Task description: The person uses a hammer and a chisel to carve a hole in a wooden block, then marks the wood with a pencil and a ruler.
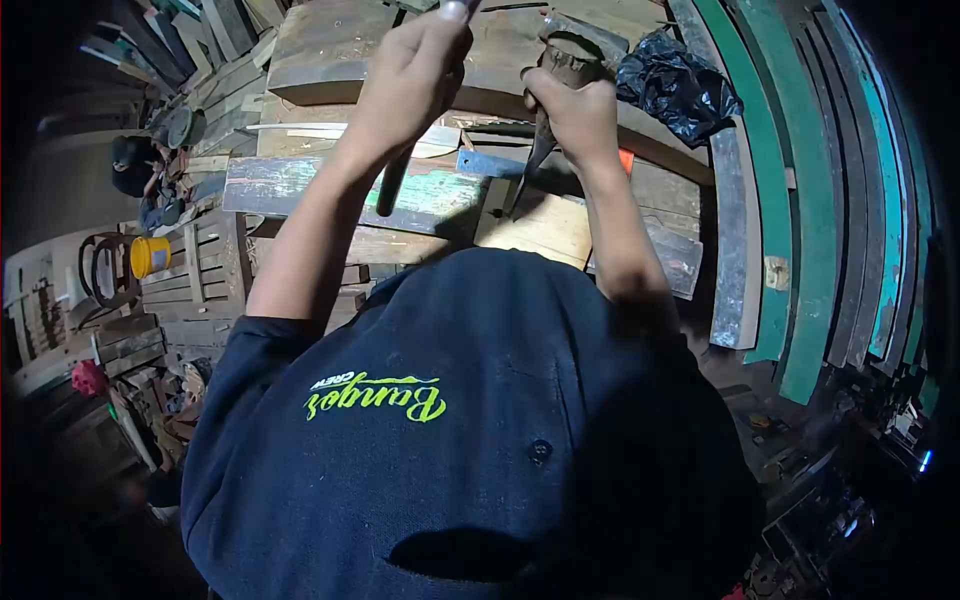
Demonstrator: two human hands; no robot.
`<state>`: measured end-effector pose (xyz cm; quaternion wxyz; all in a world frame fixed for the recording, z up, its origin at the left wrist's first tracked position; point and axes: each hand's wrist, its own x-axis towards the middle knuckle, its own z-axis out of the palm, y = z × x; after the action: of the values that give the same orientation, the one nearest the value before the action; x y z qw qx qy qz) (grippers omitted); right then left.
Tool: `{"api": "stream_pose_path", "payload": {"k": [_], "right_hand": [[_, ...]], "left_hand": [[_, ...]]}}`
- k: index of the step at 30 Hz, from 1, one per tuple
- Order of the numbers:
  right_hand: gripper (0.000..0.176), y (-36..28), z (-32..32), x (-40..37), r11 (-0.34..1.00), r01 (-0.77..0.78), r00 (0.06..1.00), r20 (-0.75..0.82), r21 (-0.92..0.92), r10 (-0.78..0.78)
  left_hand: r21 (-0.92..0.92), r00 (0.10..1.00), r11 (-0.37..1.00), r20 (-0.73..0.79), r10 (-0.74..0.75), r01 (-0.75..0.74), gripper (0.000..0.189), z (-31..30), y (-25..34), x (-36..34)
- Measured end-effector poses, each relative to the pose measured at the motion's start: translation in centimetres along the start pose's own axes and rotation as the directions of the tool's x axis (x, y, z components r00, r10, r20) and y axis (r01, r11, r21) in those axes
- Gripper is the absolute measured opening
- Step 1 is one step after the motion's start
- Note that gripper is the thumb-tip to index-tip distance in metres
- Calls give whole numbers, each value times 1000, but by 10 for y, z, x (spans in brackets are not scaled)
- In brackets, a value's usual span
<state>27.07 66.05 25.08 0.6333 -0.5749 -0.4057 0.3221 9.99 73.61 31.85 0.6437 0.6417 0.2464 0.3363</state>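
My left hand [415, 75] is raised, its fingers wrapped round a dark, rod-like tool handle [393, 182]. The handle's lower end sticks out below the fist; its upper end runs out of frame. My right hand [580, 110] is closed on a chisel [541, 150] with a worn, frayed top. Its dark blade slants down to a pale wooden board [550, 232]; whether the tip touches is hard to tell. A small dark hole or notch shows in the board near the tip. Behind the blade lies a flat bluish metal strip [490, 164].
A paint-flaked plank [270, 185] and a thick slab [320, 75] lie across the work area. A crumpled black plastic bag [675, 90] sits at the right, beside long green boards [815, 250]. At the left are another person [135, 168] and a yellow bucket [150, 257].
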Motion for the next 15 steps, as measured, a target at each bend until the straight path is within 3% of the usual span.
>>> {"api": "stream_pose_path", "payload": {"k": [1,2,3,4,5,7,8,10,12,13,14,15], "right_hand": [[16,1,0,-1,996,-32,999,-3,-87,32],[14,4,3,0,1000,1,1000,-1,28,-1],[14,8,3,2,999,36,999,13,6,-36],[13,10,3,5,998,69,997,24,-13,-68],[13,12,3,7,997,73,997,21,-9,-73],[13,6,2,1,989,-128,992,-4,-71,128],[13,4,1,0,988,-134,991,-7,-73,133],[12,0,3,-2,994,-99,995,20,-39,100],[12,5,3,2,978,-146,989,8,-152,149],[12,13,3,5,995,-83,996,40,-62,85],[12,22,2,6,999,-26,997,66,29,24],[12,10,2,2,994,-57,995,81,-94,64]], "left_hand": [[217,999,975,24,-49,43,44,-1,-6,-2],[424,994,902,32,-101,78,42,-2,-9,-3],[268,952,932,120,-282,243,41,-4,-1,-5],[364,980,917,49,-195,164,41,-1,-3,-8],[304,988,944,40,-147,128,43,-4,-2,-6],[127,992,983,-10,-129,129,44,-2,9,-8],[50,998,997,-15,-64,65,44,0,10,-7],[47,998,999,-65,23,-20,45,5,4,-8],[504,997,861,0,81,-70,47,3,-8,-10],[436,994,897,32,-101,77,49,4,-7,-12],[379,981,911,40,-188,160,48,5,-5,-18],[339,987,933,60,-147,118,48,6,-6,-18]]}}
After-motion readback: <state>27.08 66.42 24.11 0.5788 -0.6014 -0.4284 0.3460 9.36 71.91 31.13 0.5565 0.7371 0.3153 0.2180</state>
